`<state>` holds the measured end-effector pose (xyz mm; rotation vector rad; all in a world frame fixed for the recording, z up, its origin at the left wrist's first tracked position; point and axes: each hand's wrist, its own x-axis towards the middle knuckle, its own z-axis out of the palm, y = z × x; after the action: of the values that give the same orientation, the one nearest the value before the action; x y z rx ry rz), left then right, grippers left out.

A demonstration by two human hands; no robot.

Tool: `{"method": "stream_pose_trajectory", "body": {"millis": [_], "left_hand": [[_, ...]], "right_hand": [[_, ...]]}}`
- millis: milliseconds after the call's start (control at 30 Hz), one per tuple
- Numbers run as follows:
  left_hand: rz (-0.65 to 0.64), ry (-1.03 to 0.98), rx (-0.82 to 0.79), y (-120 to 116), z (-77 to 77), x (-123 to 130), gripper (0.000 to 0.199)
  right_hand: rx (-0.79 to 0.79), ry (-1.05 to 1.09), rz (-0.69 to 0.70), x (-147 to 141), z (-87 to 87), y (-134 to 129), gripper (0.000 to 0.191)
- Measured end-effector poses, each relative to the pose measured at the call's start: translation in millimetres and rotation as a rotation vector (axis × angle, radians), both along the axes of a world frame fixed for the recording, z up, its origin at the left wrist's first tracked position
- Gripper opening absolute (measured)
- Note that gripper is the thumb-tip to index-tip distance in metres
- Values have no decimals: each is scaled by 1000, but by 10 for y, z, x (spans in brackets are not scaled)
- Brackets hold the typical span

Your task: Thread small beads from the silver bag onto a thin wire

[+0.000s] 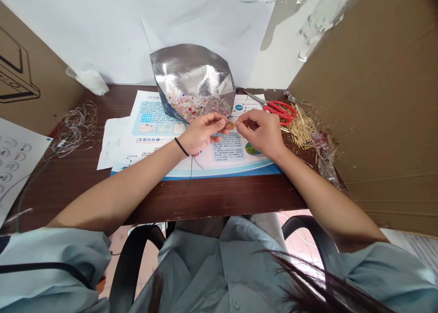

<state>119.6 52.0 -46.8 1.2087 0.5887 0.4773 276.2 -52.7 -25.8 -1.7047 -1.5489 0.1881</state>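
My left hand (203, 133) and my right hand (260, 133) are raised close together above a printed leaflet (227, 151). The left fingertips pinch the edge of a small round gold piece (231, 125). My right fingertips reach to within a finger's width of it, and whether they hold anything is too small to tell. A thin dark green wire (187, 185) hangs below my left wrist and runs over the table edge. Behind my hands stands a silver foil bag (191, 62) with many small multicoloured beads (195, 104) inside.
Red-handled scissors (278, 111) and a pile of thin gold pins (301, 128) lie to the right on a dark wooden table (219, 196). A tangle of fine wire (75, 128) sits at left. Cardboard panels (369, 98) stand at the right side.
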Motion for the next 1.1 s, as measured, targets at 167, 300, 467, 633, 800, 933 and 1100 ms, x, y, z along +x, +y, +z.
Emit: {"method": "stream_pose_trajectory", "body": {"millis": [167,300,467,633,800,933,1100], "left_hand": [[3,-8,-12,-2,-2,0,11],[7,-34,-33,-5,0,0,11],[12,-41,-41,1,-6,5,15],[17,-44,-49,-8,6,12,14],[26,-42,-41,-19,18,11,12],[20,-43,-34,-17,15,9,11],[18,-41,-30,-19,18,11,9]], "right_hand": [[29,-3,25,-9,13,-2,12],[80,-33,36,-3,-5,11,12],[158,-63,56,17,-52,36,11],[170,-70,57,18,-54,36,11],[164,-71,61,14,-44,33,11],[152,-79,56,16,-45,34,11],[154,-99,62,22,-46,34,11]]}}
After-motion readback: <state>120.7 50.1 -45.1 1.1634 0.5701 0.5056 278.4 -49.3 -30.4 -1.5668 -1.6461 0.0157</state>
